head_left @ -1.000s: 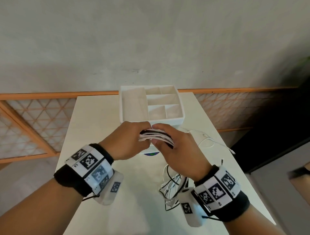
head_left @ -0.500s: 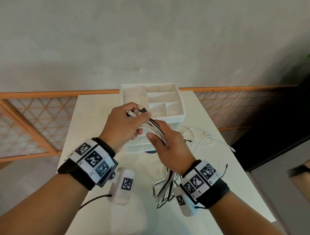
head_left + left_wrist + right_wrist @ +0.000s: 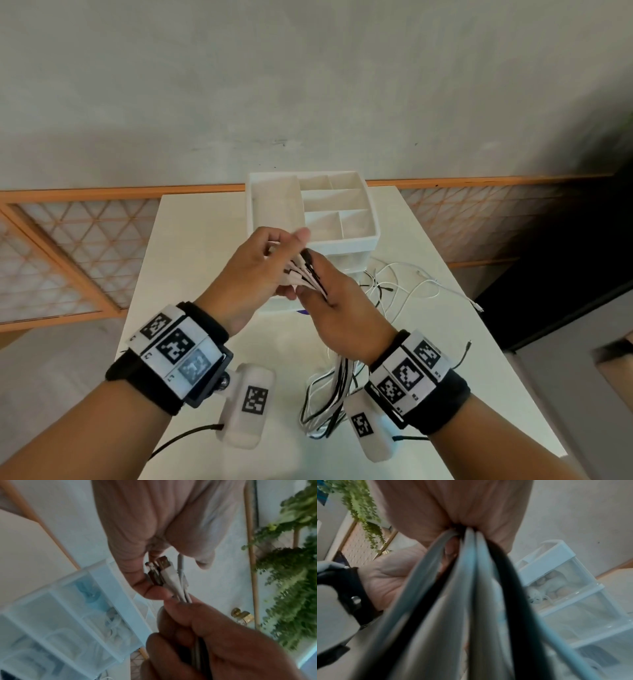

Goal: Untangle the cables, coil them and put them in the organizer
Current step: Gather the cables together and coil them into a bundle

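Both hands meet mid-frame in the head view: right hand (image 3: 337, 308) has its grip wrapped round a bundle of white & black cables (image 3: 305, 274), fingers curled tight on it. Left hand (image 3: 260, 270) pinches the plug ends (image 3: 161, 572) w/ thumb and fingertips, other fingers loosely spread. From the right hand's grip the cables hang down in loops (image 3: 325, 404) to the bench (image 3: 191, 274), lower centre. More loose white cable (image 3: 411, 281) lies on the bench at right, just beside the organizer (image 3: 371, 233). Organizer sits upper centre, white, open compartments on top, clear drawers below. Leafy plant (image 3: 291, 574) at right of left wrist view.
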